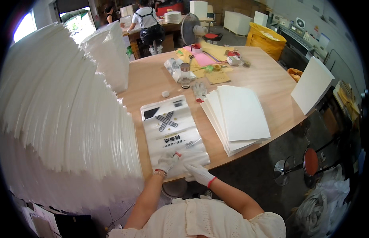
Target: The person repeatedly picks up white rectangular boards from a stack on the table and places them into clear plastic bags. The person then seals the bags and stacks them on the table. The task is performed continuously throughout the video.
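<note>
Printed clear plastic bags [172,137] lie on the table in front of me, over white sheets or further bags; which, I cannot tell. My left hand [167,162], in a white knitted glove, rests on their near end with its fingers curled in on the plastic. Something small and red shows at its fingertips. Gloved in white with a red cuff, my right hand [199,174] is at the bags' near right corner by the table edge. Its fingers stretch leftward, partly below that edge. To the right lies a fanned stack of white paper [244,115].
Tall piles of plastic-wrapped white sheets [69,107] crowd the left side. On the wooden table [146,71] are a glass jar [185,76], a spare glove [200,90], yellow papers [219,77] and a white paper block [312,85]. A fan [191,29] and a co-worker [144,22] are beyond; a stool [310,162] stands right.
</note>
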Tool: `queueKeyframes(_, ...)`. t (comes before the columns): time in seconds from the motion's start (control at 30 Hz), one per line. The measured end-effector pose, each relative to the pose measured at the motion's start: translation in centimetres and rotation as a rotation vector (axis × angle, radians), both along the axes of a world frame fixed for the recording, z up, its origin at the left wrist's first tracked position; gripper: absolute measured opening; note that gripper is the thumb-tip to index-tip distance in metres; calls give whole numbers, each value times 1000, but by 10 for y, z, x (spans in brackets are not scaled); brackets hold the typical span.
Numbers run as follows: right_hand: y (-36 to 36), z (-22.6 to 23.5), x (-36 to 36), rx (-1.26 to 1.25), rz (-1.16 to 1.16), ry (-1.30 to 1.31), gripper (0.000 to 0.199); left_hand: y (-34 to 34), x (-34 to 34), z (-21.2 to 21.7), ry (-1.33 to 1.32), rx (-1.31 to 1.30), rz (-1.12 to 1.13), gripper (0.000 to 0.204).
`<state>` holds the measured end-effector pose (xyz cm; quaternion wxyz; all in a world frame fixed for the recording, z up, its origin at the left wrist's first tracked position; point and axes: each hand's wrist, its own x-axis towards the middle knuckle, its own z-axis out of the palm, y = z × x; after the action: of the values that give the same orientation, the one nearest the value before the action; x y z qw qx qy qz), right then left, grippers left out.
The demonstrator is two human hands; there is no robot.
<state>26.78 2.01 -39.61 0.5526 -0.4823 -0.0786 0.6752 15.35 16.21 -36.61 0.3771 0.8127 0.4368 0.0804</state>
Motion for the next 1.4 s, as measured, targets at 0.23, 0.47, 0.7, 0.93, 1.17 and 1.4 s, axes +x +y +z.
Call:
queueKeyframes(0.23, 55, 7, 30, 157, -18, -974, 31, 27, 10, -18, -256, 30, 246, 39)
queueKeyframes(0.47, 66, 64, 16, 764, -176, -1694, 27, 77, 38, 2, -569, -83, 265, 14)
queueKeyframes(0.7, 91, 4, 30, 466, 229, -1822, 28, 49, 33, 85, -488, 135, 135, 22)
queueKeyframes(0.93, -27, 55, 182, 20, 94, -2329, 53, -2, 5, 97, -513, 620, 199, 28)
queueKeyframes(1.17, -36, 61, 258, 39, -89, -1707, 25, -93, 39, 64, -712, -212, -119, 22)
queueKeyframes(1.4, -98, 102, 105, 409, 315, -1841, 25, -98, 85, 24, -757, -1415, 111, 29)
